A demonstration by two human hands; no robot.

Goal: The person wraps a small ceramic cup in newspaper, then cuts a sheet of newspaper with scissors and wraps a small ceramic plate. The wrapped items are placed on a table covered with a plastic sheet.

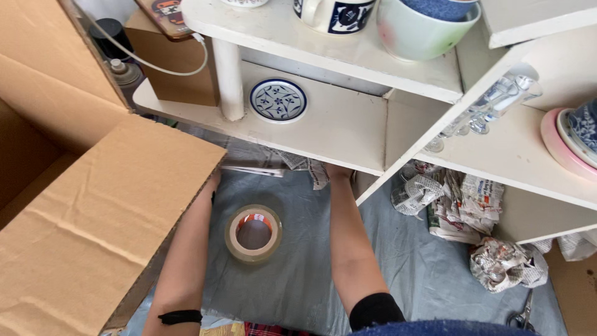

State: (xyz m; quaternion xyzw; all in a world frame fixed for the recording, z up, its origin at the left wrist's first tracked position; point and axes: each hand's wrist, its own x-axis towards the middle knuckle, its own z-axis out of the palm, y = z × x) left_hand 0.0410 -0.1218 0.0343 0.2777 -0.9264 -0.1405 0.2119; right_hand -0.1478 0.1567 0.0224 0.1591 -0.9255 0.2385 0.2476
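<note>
This is a home, mid-packing. A white shelf (348, 134) across the upper frame holds household crockery: a mug (333, 14) and a bowl (423, 31) at the top, a small blue-patterned plate (278, 100) below them, glasses (491, 106) lying on their sides at right, and stacked plates (575, 140) at the right edge. A large open cardboard box (87, 218) fills the left. On the sheet-covered floor (311, 274) lie a tape roll (253, 233) in the centre and crumpled newspaper (466, 211) at lower right.
</note>
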